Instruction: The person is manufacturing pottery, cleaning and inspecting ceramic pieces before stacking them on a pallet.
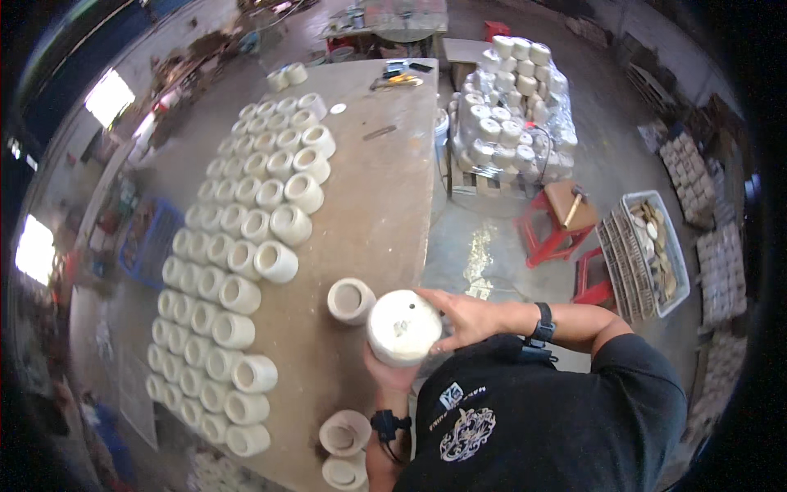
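Observation:
A white round pot [405,324] is held between my two hands over the table's near right edge. Its closed face is turned up, showing a small dark hole near the rim and a greyish mark in the middle. My left hand [392,373] cups it from below, fingers partly hidden. My right hand [469,318] grips its right side, thumb and fingers spread round it. Just left of it, an open-topped pot [351,301] stands on the table. Nearer to me, beside my left forearm, are a pot with an uneven rim [344,433] and another pot [343,472].
Rows of pale pots [246,193] cover the left of the brown table [369,180]. Tools [399,80] lie at its far end. To the right are a red stool [557,217] with a hammer [574,207], a crate of pieces [656,254] and a wrapped pallet stack [512,115].

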Tool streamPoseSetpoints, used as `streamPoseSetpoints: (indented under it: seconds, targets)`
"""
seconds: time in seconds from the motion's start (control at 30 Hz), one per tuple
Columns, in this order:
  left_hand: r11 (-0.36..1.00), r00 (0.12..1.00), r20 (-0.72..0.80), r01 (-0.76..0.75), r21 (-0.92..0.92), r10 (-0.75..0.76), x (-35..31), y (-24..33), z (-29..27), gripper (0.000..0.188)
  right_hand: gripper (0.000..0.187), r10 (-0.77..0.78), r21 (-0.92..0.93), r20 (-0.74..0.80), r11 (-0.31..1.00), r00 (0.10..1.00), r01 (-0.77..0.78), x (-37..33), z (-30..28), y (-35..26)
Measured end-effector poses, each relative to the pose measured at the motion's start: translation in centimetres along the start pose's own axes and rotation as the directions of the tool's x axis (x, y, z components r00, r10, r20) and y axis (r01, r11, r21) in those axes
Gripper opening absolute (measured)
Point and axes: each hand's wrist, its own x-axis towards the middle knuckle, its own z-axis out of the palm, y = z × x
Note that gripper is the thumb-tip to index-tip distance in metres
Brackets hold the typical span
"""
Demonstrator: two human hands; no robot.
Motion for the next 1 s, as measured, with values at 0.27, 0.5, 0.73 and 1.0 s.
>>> streamPoseSetpoints:
  seconds: [0.27,0.5,0.73,1.0]
  targets:
    - [0.911,0.99,-0.136,0.084,0.404,-0.031,4.1,-4.2,-4.2,0.082,0.094,0.053,0.232,-0.018,0.972,0.998,-0.047,-6.2,-3.7,8.3]
    - [0.837,0.951,-0.284,0.253,0.486,-0.122,10.7,-11.5,1.4,0.085,0.051,0.297,0.342,-0.044,0.902,0.954,-0.264,-14.4,-11.9,18.2]
    - [0.848,0.928,-0.249,0.358,0.39,-0.277,19.2,-16.2,6.9,0.082,0.026,0.533,0.378,-0.221,0.819,0.817,-0.432,-20.5,-17.0,23.8]
    - [0.755,0.849,-0.263,0.528,0.389,-0.458,29.7,-17.4,8.9,0.081,0.035,0.747,0.348,-0.213,0.66,0.629,-0.666,-20.6,-20.0,28.4]
